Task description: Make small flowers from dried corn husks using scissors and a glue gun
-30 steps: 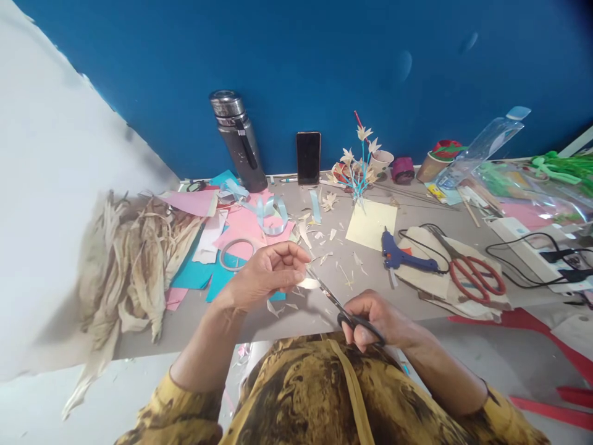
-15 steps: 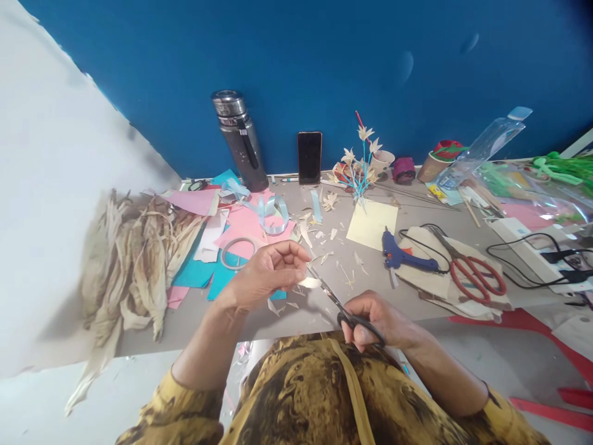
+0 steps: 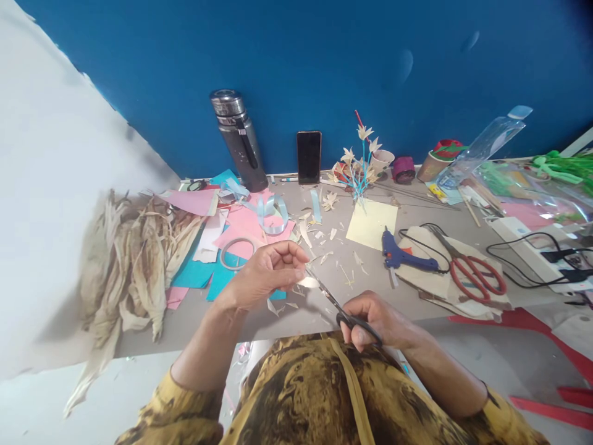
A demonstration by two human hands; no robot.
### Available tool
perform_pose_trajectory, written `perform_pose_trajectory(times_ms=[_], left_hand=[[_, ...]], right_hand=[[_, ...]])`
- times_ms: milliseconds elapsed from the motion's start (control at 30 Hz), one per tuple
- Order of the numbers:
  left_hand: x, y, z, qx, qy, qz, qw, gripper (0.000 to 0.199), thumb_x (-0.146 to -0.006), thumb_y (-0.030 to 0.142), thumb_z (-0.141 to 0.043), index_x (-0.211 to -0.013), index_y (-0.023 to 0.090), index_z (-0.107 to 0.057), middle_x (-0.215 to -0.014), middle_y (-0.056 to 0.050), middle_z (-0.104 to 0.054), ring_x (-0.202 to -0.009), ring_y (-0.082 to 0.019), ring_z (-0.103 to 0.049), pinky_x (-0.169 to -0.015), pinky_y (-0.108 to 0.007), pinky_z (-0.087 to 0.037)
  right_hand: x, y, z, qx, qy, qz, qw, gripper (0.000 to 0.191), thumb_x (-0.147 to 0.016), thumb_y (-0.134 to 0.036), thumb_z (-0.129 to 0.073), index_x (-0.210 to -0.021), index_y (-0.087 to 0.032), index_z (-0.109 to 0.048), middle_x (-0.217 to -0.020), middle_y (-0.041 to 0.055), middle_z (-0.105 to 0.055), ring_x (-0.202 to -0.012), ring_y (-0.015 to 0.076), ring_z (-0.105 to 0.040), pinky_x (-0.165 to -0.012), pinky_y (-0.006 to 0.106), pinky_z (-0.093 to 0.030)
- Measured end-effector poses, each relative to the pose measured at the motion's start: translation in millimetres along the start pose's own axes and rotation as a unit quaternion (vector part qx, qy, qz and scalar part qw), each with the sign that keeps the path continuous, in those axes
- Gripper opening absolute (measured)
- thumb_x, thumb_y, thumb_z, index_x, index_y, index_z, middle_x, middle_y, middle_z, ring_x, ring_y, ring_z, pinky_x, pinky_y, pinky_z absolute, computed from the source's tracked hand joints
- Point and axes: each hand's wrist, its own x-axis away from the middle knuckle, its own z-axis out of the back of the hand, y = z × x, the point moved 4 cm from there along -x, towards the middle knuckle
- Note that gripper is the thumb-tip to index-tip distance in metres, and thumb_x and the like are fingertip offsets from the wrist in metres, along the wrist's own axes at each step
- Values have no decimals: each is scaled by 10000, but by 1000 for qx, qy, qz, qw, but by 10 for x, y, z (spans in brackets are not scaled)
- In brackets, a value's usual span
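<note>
Between the thumb and fingers of my left hand (image 3: 273,270) is a small cream piece of dried husk (image 3: 307,282), mostly covered by the fingertips. My right hand (image 3: 373,320) is closed around the black handles of small scissors (image 3: 330,298). Their blades reach up and left to the husk piece, at my left fingertips. Both hands are above the front of the table. Cream husk scraps (image 3: 333,234) lie scattered beyond them. A bunch of dried husks (image 3: 143,266) hangs over the table edge at the left.
A blue glue gun (image 3: 410,254) and red-handled scissors (image 3: 479,278) lie at the right, near a white power strip (image 3: 528,253). At the back stand a thermos (image 3: 241,145), a phone (image 3: 309,157) and husk flowers on blue stems (image 3: 364,164). A tape roll (image 3: 222,256) lies left.
The scissors have shifted very slightly left and their blades look closer together. My left hand keeps its pinch on the husk piece, almost in the same place.
</note>
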Motion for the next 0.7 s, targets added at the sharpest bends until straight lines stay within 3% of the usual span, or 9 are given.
perform_pose_trajectory(times_ms=[700], left_hand=[[12, 16, -16, -3, 7, -5, 1000, 241, -676, 190, -807, -857, 149, -655, -686, 20, -589, -532, -58, -452, -450, -175, -385]], right_hand=[[4, 13, 6, 15, 1, 1, 1000, 301, -672, -410, -773, -651, -123, -684, -513, -14, -593, -454, 96, -473, -448, 194, -340]])
